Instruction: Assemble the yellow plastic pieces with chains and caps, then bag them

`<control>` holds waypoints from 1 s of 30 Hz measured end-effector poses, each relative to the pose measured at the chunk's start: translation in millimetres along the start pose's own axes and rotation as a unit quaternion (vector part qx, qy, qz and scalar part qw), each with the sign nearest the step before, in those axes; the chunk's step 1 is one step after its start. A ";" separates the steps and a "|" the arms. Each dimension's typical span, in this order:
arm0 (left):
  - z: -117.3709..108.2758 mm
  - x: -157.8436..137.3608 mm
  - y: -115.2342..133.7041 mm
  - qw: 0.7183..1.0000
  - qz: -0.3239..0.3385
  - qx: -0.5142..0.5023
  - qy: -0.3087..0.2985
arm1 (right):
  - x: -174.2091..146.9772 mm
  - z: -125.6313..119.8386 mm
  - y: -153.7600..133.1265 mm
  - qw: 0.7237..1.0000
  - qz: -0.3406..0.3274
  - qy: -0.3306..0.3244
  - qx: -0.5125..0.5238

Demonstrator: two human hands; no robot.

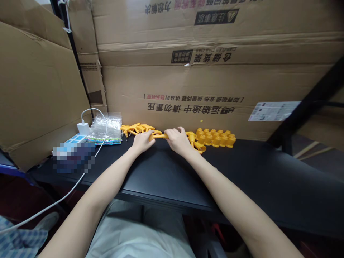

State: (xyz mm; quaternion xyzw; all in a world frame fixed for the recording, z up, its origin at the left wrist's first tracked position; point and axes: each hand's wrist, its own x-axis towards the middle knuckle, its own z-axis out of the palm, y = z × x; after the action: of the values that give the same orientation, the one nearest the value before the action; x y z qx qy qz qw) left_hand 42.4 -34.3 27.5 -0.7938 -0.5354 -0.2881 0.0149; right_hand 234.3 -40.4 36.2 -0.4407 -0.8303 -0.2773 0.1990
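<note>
Centre frame, left hand (pixel 143 141) and right hand (pixel 178 140) both grip a yellow rod (pixel 160 136)! This one looks unfinished; yellow cups (pixel 215 138) lined up centre-right, branched pieces (pixel 137 127) lying loose centre-left.

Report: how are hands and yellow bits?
Left hand, right hand: both on yellow stick. Yellow cups: in rows, rightward. Close by right hand: other yellow pieces.

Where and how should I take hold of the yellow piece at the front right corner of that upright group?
Probably best pinched around the rounded sides of the yellow piece, coming from the front right: it stands upright, its front and right sides face out over the black table, and neighbouring yellow pieces crowd its left and back.
</note>
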 end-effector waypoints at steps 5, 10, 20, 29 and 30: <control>-0.2 0.2 -4.7 1.000 -0.006 0.009 0.001 | -2.3 4.2 1.5 0.999 -0.026 0.005 0.025; -1.1 0.5 -6.2 1.000 -0.007 0.017 -0.002 | -2.2 4.2 0.3 1.000 -0.024 -0.002 0.020; -2.7 -0.1 0.1 0.999 -0.028 0.030 0.006 | -0.1 0.7 -1.6 0.999 0.010 0.034 -0.032; -4.2 4.4 -25.9 0.990 -0.133 0.021 0.031 | -14.1 -15.4 59.2 0.967 0.232 0.072 -0.076; -4.1 5.1 -28.3 0.989 -0.141 0.019 0.031 | -17.7 -18.3 67.4 0.957 0.268 0.076 -0.079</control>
State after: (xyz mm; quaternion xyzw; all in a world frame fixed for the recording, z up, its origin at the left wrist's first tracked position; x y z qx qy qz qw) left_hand 17.6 -19.2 25.3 -0.7006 -0.6465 -0.3019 0.0060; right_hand 302.1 -32.2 59.3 -0.6389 -0.6398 -0.3108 0.2932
